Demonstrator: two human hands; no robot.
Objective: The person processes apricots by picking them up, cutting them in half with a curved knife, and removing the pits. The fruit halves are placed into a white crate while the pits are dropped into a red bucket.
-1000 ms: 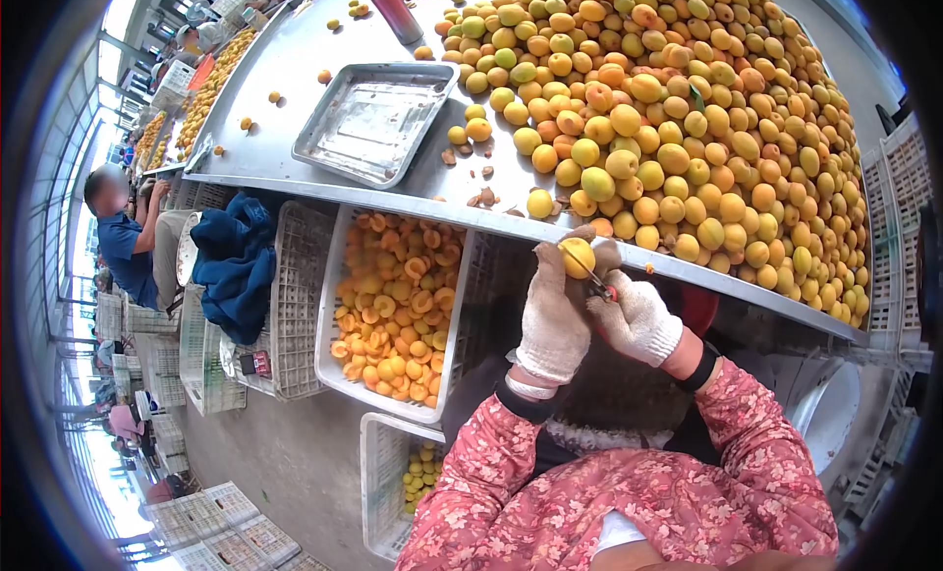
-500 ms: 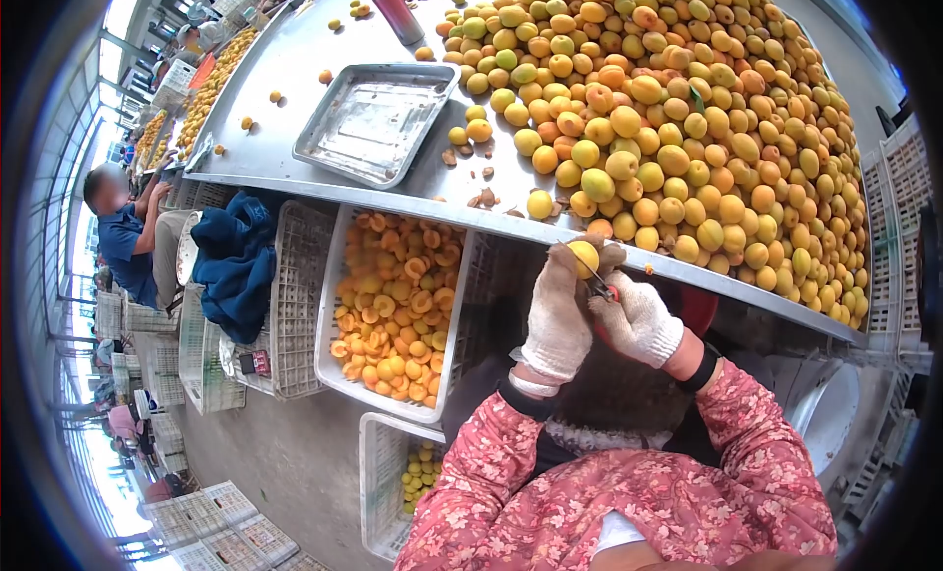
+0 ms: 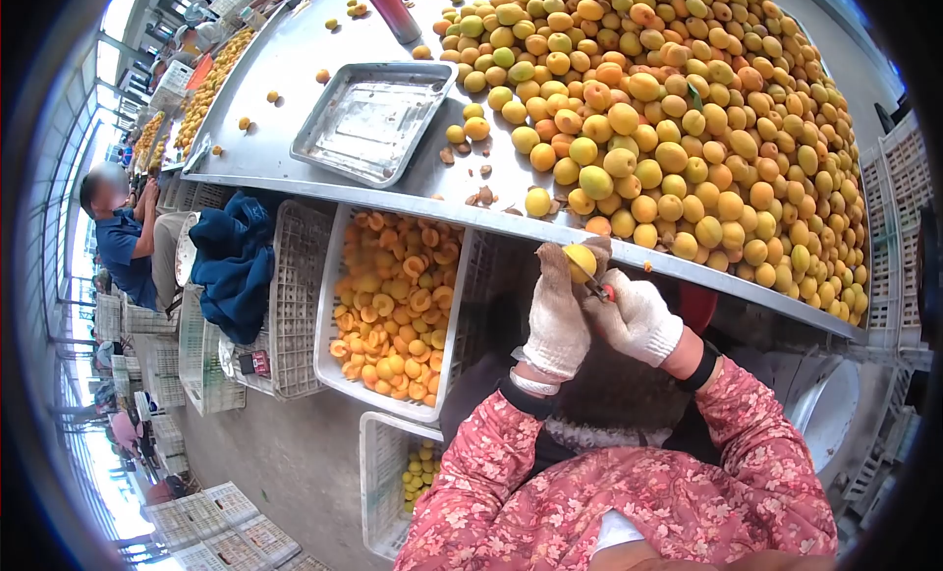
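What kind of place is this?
Probably a fruit-sorting or processing shed: a metal table heaped with whole fruit, a crate of halved fruit, and stacked crates beyond.

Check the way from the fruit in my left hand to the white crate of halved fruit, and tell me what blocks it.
Nothing visible, apart from the raised side of the white crate. At the fruit itself, the left hand grips it, and the knife in the right hand is at its surface.
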